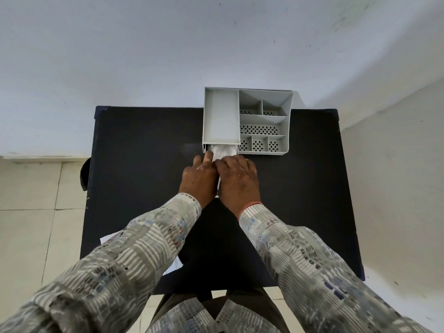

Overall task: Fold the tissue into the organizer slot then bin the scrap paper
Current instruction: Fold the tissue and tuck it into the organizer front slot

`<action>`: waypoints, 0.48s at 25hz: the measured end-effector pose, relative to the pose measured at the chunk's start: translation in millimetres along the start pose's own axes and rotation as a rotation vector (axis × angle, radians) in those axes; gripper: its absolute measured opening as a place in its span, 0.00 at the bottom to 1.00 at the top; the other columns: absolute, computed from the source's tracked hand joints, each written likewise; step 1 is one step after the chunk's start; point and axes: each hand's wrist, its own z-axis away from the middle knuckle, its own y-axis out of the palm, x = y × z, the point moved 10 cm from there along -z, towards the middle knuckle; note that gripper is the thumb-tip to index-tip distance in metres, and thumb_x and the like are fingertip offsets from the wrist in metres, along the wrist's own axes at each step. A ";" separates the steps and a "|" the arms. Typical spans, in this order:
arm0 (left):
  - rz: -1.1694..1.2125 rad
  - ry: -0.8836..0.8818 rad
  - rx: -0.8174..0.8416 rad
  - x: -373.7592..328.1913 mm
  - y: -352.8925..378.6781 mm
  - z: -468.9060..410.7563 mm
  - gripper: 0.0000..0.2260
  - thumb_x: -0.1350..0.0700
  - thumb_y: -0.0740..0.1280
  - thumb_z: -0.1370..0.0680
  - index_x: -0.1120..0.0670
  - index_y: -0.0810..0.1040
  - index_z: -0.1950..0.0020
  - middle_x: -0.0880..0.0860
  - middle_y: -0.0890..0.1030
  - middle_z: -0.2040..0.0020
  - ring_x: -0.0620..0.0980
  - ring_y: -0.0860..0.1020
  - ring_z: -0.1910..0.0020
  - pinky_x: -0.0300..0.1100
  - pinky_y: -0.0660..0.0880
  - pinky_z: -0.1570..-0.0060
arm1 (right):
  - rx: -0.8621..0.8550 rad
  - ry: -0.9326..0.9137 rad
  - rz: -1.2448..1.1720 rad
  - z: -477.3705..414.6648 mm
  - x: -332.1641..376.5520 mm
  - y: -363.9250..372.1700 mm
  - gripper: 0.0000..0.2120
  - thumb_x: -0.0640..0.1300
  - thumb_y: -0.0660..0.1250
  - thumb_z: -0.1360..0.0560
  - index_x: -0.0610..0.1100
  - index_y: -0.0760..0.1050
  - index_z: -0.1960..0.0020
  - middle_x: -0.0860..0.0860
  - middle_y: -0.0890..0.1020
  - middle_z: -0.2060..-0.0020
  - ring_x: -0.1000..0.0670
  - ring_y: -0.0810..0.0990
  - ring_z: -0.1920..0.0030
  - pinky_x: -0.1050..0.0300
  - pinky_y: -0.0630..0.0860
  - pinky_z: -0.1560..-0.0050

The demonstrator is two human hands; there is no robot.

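A grey plastic organizer stands at the far edge of the black table. Its low front slot under the tall left compartment holds the end of a white tissue. My left hand and my right hand lie side by side on the tissue, fingertips at the slot mouth; the hands hide most of it. A white sheet of scrap paper lies near the table's front left, mostly hidden under my left sleeve.
A pale wall rises right behind the table. Light floor tiles show on the left, and a dark rounded object sits against the table's left edge. The organizer's right compartments have perforated bottoms.
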 end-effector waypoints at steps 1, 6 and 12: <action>0.009 0.013 0.001 1.7 4.0 0.4 0.21 0.55 0.72 0.23 0.56 0.79 0.30 0.57 0.72 0.24 0.58 0.79 0.41 0.51 0.82 0.59 | 0.095 -0.027 -0.027 -2.9 4.5 9.0 0.24 0.43 0.64 0.24 0.46 0.74 0.28 0.46 0.78 0.31 0.41 0.74 0.28 0.39 0.67 0.25; 0.097 0.075 -0.053 5.5 10.8 27.2 0.27 0.57 0.73 0.27 0.54 0.80 0.28 0.56 0.70 0.18 0.60 0.83 0.42 0.50 0.83 0.60 | 0.464 -0.002 0.101 -13.0 -7.3 54.1 0.41 0.45 0.67 0.21 0.44 0.50 0.15 0.46 0.49 0.14 0.44 0.48 0.15 0.32 0.51 0.18; 0.138 0.125 -0.004 -3.7 22.1 38.3 0.24 0.49 0.65 0.18 0.54 0.75 0.23 0.55 0.56 0.13 0.59 0.83 0.41 0.50 0.83 0.54 | 0.256 0.067 -0.084 -26.1 -2.9 19.5 0.30 0.44 0.64 0.21 0.44 0.63 0.20 0.46 0.64 0.18 0.44 0.64 0.19 0.33 0.56 0.19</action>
